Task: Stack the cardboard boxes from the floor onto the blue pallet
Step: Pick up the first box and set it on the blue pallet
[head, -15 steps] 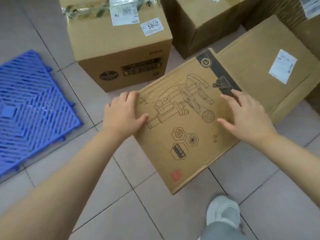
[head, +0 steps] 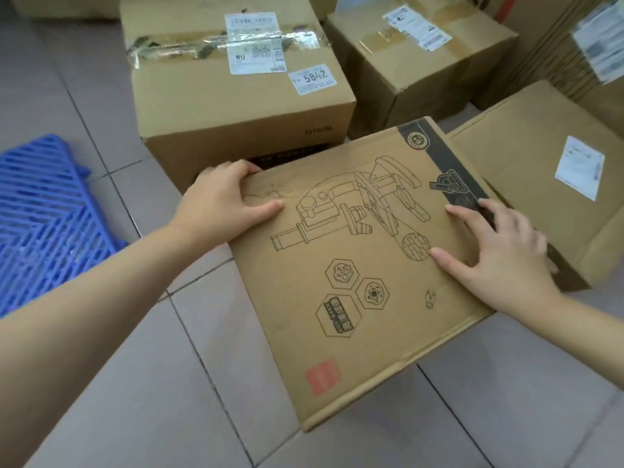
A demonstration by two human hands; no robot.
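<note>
Flat box (head: 354,265) with a microscope line drawing, black strip along its far right edge, red square near its close corner. It sits central, above the tiled floor (head: 135,383); whether it rests on anything I cannot tell.

Left hand (head: 223,204) at the flat box's far left corner: fingers wrapped over the far edge, thumb pressed on the top face. Clamped on the corner.

Right hand (head: 489,251) on the flat box's right side: fingers spread and lying flat on the top face, reaching the black strip, thumb pointing toward the drawing. Open palm pressing down; whether any finger hooks the edge cannot be told.

Pallet (head: 44,214), blue slatted plastic, lies on the floor well to the left of the flat box, partly out of frame, nothing seen on it.

Taped box (head: 236,103) stands just behind the flat box, labels on top, one reading 5842. Another box (head: 415,55) behind and right of the flat box. A low carton (head: 540,163) with a white label lies just right of the flat box, partly under its right edge.
</note>
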